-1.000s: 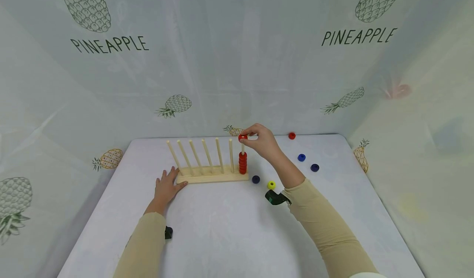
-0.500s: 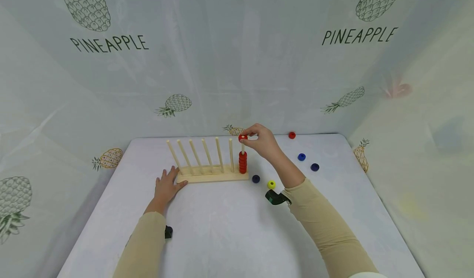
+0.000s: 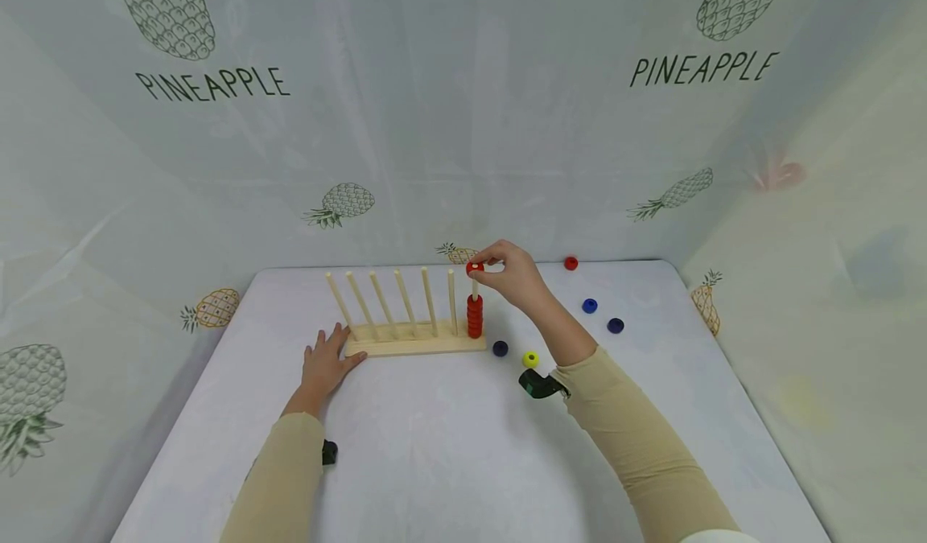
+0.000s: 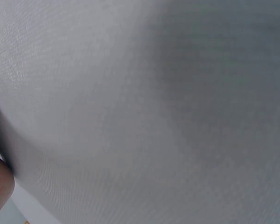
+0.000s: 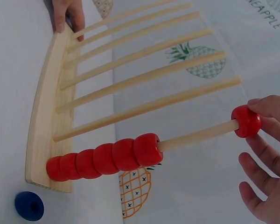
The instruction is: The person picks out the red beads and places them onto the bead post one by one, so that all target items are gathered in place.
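A wooden peg rack point(image 3: 416, 348) with several upright pegs stands at the back of the table. Its rightmost peg carries a stack of red beads point(image 5: 102, 158). At the top of that same peg, my right hand point(image 3: 512, 276) pinches another red bead point(image 5: 247, 121) between thumb and fingertip, with bare peg between it and the stack. My left hand point(image 3: 325, 364) rests at the rack's left end, fingers spread, thumb along the front of the base. In the left wrist view, only part of a finger point(image 4: 0, 182) shows at the edge.
Right of the rack lie a dark blue bead point(image 3: 500, 349) and a yellow bead point(image 3: 531, 359). Farther right are a blue bead point(image 3: 590, 306), another dark bead point(image 3: 615, 326) and a loose red bead point(image 3: 571, 263) near the table's back edge. A pineapple-print curtain point(image 3: 449, 125) hangs behind.
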Demonstrator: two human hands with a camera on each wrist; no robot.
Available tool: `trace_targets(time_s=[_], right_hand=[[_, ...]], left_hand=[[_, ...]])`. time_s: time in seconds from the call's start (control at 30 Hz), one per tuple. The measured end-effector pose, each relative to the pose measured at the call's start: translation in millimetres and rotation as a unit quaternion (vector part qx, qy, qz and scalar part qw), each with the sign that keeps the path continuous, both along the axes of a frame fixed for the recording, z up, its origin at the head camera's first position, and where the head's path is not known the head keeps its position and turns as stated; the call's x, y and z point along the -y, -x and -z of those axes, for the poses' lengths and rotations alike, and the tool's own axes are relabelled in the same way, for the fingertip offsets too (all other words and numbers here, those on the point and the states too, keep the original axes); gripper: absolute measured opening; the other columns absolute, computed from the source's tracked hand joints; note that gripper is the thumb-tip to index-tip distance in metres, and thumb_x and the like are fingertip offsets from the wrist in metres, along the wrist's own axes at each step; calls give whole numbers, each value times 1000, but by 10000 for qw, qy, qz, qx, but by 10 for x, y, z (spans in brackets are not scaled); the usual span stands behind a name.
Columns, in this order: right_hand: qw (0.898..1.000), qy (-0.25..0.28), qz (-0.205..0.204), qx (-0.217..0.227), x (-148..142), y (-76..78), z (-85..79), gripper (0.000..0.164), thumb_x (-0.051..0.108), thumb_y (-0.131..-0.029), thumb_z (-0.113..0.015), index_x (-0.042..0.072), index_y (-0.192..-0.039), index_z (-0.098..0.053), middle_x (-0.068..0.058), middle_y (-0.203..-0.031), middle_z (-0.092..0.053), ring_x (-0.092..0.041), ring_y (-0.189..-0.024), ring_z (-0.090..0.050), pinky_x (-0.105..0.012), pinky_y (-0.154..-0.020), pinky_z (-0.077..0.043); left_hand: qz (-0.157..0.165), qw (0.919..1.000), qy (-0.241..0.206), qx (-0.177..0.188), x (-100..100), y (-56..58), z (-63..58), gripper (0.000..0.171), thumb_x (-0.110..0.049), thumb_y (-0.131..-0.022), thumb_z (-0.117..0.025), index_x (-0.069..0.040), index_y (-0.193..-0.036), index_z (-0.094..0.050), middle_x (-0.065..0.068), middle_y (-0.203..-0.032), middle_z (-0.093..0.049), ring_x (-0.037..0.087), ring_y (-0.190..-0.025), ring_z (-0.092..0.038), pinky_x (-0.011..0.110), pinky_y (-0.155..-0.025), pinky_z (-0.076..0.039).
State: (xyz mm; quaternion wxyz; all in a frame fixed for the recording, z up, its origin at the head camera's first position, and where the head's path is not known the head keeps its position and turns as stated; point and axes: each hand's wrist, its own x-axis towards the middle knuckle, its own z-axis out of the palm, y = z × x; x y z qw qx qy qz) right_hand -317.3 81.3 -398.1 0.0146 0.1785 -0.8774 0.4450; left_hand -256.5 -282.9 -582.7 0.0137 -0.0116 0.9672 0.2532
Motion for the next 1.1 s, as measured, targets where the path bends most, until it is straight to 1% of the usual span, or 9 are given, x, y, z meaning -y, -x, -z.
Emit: trace_targets(time_s=[0.27, 0.6, 0.9, 1.1], right_hand=[[10000, -19, -20, -56, -3, 3, -7, 21, 21, -86, -76, 14, -106, -75, 0, -108, -62, -23, -105, -55, -42, -86, -51], [10000, -41, -36, -29, -13, 7, 11, 20, 21, -87, -75, 14, -106, -75, 0, -109, -61, -23, -106, -53, -42, -86, -51], [9999, 8, -84, -83, -31, -2, 1, 21, 20, -87, -75, 12, -107, -74, -1, -109, -62, -23, -105, -53, -43, -90, -48], [9999, 21, -91, -41, -40, -5, 8, 22, 20, -87, -75, 12, -108, -73, -2, -109, -62, -22, -104, -53, -41, -87, -48]], left_hand=[[-27, 10000, 35, -88, 0, 1, 16, 80, -45, -93, -63, 2, -149, -32, 28, -155, -19, 53, -141, -5, 70, -109, -1], [-16, 10000, 57, 0, -15, -18, -16, 81, -45, -93, -62, 2, -150, -29, 28, -156, -16, 52, -141, -3, 70, -109, 1], [-43, 10000, -9, -43, -42, -27, -44, 79, -42, -93, -63, 2, -149, -31, 29, -155, -18, 53, -141, -4, 70, -109, 0], [23, 10000, -22, -8, 6, -1, -11, 79, -43, -94, -62, 2, -150, -30, 29, -156, -16, 54, -141, -2, 70, -108, 2]])
